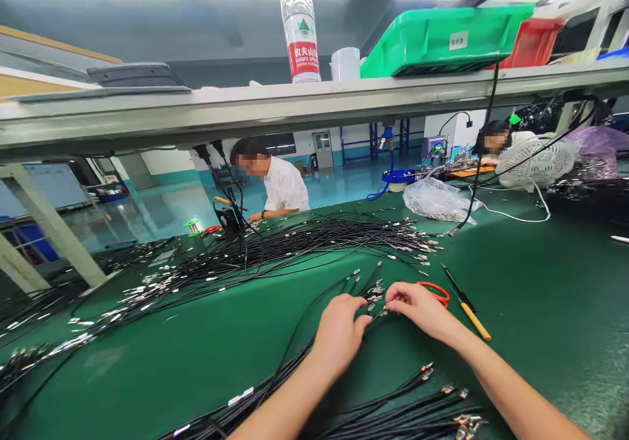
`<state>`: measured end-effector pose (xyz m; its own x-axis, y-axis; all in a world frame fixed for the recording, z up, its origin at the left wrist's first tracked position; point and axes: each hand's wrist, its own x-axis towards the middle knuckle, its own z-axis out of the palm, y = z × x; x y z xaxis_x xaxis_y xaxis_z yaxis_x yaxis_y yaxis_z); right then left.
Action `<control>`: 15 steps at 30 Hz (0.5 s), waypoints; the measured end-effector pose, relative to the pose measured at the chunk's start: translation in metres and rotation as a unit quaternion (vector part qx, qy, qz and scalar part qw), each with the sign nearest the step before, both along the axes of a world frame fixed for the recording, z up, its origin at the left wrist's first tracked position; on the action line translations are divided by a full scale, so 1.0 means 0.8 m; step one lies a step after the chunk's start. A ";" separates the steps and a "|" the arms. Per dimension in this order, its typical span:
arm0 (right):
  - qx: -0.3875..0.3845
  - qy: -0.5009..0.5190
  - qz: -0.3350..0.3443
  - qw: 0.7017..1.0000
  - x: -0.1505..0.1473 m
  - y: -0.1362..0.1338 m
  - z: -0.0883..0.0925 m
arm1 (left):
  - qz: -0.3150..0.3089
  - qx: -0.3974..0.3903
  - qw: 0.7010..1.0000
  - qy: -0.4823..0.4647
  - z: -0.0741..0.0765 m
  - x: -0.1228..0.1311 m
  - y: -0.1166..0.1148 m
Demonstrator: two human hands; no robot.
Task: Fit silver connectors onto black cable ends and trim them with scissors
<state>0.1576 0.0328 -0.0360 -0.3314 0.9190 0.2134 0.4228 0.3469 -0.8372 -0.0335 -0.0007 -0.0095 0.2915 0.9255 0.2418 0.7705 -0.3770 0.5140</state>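
So the black cable is over the green table, left hand pinching it just behind the metal end, right hand with fingertips closed at that end. Yellow-handled tool lies off right, big cable pile behind.

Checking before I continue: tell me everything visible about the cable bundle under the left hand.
The cable bundle is several slim black cables with shiny, metal-looking ends and white bands. It lies on the green tabletop, slanting from the picture's lower edge up beneath the left hand, ends splayed beyond. One end appears pinched by the right hand.
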 end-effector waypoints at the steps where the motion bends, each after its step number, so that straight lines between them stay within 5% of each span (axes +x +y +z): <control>1: -0.008 0.015 0.010 1.000 0.002 -0.003 0.007 | -0.011 -0.001 0.999 -0.041 -0.004 0.010 -0.007; 8: -0.113 0.187 0.074 0.973 0.003 -0.027 0.041 | -0.021 -0.055 0.950 -0.306 -0.017 0.032 -0.017; 15: -0.111 0.206 0.083 0.969 -0.002 -0.029 0.040 | -0.019 -0.045 0.928 -0.370 -0.019 0.027 -0.018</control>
<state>0.1560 0.0093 -0.0042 -0.4076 0.8986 0.1622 -0.0096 0.1734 -0.9848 -0.0116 -0.0150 -0.0244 0.1099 0.9437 0.3120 0.1816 -0.3277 0.9272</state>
